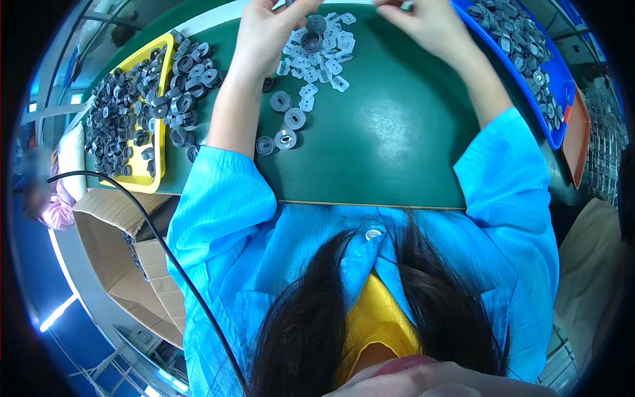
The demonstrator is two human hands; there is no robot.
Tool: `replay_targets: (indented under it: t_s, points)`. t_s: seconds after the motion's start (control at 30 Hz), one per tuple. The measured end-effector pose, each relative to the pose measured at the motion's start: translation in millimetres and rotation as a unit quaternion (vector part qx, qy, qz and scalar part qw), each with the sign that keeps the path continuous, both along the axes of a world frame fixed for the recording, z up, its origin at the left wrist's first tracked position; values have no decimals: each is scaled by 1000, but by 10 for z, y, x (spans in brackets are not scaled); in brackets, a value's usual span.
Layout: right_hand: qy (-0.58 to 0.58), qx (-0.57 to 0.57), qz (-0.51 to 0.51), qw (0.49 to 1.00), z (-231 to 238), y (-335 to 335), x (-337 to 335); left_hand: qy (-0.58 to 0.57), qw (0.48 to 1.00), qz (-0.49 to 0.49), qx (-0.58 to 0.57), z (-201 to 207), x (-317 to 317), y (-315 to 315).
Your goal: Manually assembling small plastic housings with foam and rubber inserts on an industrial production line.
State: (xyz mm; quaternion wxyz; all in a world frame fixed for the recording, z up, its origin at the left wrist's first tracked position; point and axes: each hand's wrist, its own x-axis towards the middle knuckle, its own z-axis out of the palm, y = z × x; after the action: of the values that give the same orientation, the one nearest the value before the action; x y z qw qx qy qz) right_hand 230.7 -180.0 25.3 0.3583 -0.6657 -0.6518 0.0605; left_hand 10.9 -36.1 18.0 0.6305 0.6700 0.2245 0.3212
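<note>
My left hand (pixel 283 16) is at the far edge of the table, its fingers curled together and partly cut off by the top of the picture. A dark bit shows at its fingertips, too little to name. Across from it, my right hand (pixel 418 21) has thumb and fingers pinched; whatever they may hold is hidden. Beside my left hand lies a pile of translucent white plastic plates (pixel 339 44), with a couple of grey round caps (pixel 311 42) on top. Several more grey round caps (pixel 295 118) lie nearer me, one with a metal-looking piece (pixel 286 139) in its middle.
A yellow tray (pixel 161 119) of dark grey ring-shaped parts stands at the left, with more grey parts (pixel 185 99) heaped along its right side. At the right is a blue tray (pixel 561 126) of grey parts. A cardboard box (pixel 109 245) sits below the left table edge; a black cable (pixel 165 241) crosses there.
</note>
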Motion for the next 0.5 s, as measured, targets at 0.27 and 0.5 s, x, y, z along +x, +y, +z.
replay_targets:
  t_s: [0.27,0.5]
  points:
    - [-105,-13,33,994,-144,230,-248,69,997,-30,29,71,18,-183]
    - [413,-105,-14,904,-58,-83,-164,99,955,55,276,94,49,-369]
